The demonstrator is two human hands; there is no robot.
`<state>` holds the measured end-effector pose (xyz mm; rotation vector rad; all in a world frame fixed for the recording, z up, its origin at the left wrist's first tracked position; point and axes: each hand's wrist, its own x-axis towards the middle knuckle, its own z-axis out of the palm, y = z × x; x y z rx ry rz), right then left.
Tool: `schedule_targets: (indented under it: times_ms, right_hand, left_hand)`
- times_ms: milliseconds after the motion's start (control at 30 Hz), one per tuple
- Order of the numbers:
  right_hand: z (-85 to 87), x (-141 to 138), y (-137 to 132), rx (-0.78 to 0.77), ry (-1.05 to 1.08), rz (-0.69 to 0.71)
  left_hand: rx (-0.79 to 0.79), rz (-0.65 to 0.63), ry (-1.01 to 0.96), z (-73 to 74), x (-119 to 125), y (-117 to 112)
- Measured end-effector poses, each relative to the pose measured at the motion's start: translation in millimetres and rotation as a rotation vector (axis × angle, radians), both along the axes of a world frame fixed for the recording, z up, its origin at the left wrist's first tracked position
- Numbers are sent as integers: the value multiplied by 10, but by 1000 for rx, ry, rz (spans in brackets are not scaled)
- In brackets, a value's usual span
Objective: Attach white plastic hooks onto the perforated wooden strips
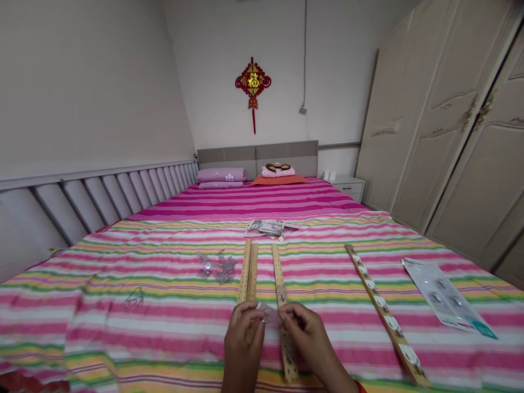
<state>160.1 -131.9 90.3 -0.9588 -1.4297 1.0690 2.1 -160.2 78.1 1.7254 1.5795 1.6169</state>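
A small clear plastic packet (270, 317) is stretched between my hands, with a shiny metal piece near its left side. My left hand (244, 339) pinches that side. The fingers of my right hand (305, 330) are closed on the packet's right edge. Under the packet runs a light wooden strip (277, 267) with small holes along it and a few metal fittings. Two more wooden strips (244, 270) lie side by side just left of it, partly covered by my left hand. What the metal piece is, I cannot make out.
Left of the strips lie crumpled clear packets (223, 268) and a thin wire-like item (135, 298). Beyond is a plastic-wrapped bundle (267, 227). To the right are a wooden strip with several hooks on white bases (380, 302) and a blister pack (444, 292). All rest on a striped bedsheet (184, 333).
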Motion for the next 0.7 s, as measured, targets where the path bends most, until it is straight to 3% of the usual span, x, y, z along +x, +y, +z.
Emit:
schedule_targets:
  times_ms: [167, 367, 500, 700]
  right_hand:
    - [71, 52, 6, 167, -158, -23]
    - [63, 88, 67, 201, -205, -22]
    - [20, 75, 94, 77, -48, -75]
    - [-152, 15, 14, -146, 172, -166]
  left_hand:
    - [-21, -50, 17, -27, 11, -6]
    - [-177, -55, -257, -156, 114, 42]
    - [-341, -69, -542, -234, 171, 101]
    - [-435, -26, -808, -161, 229, 151]
